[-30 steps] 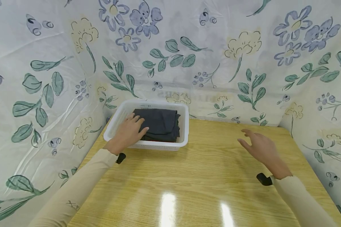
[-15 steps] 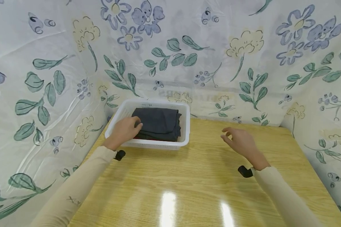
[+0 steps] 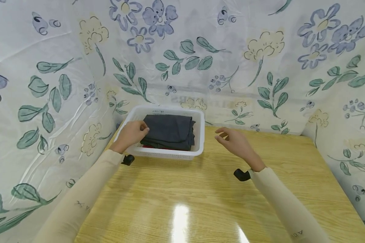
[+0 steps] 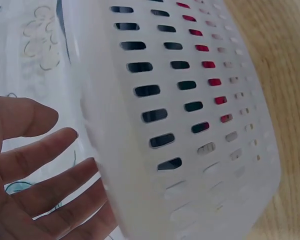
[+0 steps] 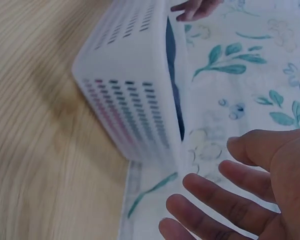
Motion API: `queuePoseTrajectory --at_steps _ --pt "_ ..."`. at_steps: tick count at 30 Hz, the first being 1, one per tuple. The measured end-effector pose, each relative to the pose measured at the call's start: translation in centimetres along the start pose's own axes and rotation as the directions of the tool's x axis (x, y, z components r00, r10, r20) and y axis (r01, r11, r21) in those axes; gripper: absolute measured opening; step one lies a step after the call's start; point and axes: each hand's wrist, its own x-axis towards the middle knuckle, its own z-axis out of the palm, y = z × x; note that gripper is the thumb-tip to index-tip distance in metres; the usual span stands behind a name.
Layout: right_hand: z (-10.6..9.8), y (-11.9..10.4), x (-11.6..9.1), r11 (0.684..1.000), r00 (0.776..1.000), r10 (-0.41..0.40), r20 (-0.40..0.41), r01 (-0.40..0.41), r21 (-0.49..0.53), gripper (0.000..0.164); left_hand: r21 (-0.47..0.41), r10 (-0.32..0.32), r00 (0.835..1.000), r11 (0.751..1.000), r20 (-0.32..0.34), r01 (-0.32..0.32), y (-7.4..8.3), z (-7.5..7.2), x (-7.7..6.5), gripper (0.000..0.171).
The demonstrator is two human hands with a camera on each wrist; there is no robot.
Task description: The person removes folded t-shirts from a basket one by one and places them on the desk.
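A white plastic basket point(image 3: 161, 154) with slotted walls stands at the back left of the wooden table. Inside it lies a stack of folded dark cloth point(image 3: 168, 128), with a strip of red cloth point(image 3: 147, 146) showing low at the front. My left hand point(image 3: 130, 134) is over the basket's left end, its fingers relaxed and spread close to the rim in the left wrist view. To the right of the basket, my right hand point(image 3: 235, 141) hovers above the table with loosely bent fingers and nothing in them. Slots in the basket wall point(image 4: 190, 95) show dark and red cloth within.
Floral sheets point(image 3: 219, 60) hang behind the table and along both sides, close against the basket's back. The wooden table top point(image 3: 200, 195) extends in front and to the right. Both wrists carry a small black camera mount point(image 3: 241, 174).
My right hand has moved left across the table toward the basket. My left hand has drawn back from the dark cloth toward the basket's left rim.
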Motion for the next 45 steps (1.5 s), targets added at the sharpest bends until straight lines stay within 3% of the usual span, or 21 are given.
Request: queuePoseTrajectory --at_steps 6,17,25,29,36,45 --pt "1.5 -1.3 1.8 0.996 1.000 0.017 0.008 -0.017 0.086 0.036 -0.004 -0.020 0.999 1.000 0.027 0.021 -0.2 -0.3 0.6 0.026" --pt "3.8 -4.4 4.2 0.983 1.000 0.008 -0.002 -0.007 0.181 0.039 -0.091 -0.087 0.985 0.991 0.147 0.101 -1.6 -0.5 1.7 0.031" --pt "6.0 -6.7 6.2 0.995 0.996 -0.046 0.074 0.039 0.097 0.045 -0.006 -0.102 0.979 0.994 0.179 0.105 -2.3 -0.8 2.4 0.033" --pt "6.9 -7.5 6.8 0.998 0.996 -0.030 0.084 0.026 0.049 0.049 0.025 -0.125 0.975 0.992 0.182 0.122 -2.7 -1.1 2.7 0.034" --pt "8.0 -8.6 7.3 0.995 0.983 0.099 0.152 -0.103 0.018 0.064 -0.129 -0.184 0.949 0.966 0.255 0.222 -2.8 -1.4 2.8 0.035" --pt "9.3 -8.5 8.7 0.967 0.960 0.215 0.181 -0.236 0.100 0.072 -0.331 -0.176 0.901 0.888 0.396 0.319 -3.3 -1.6 3.3 0.046"
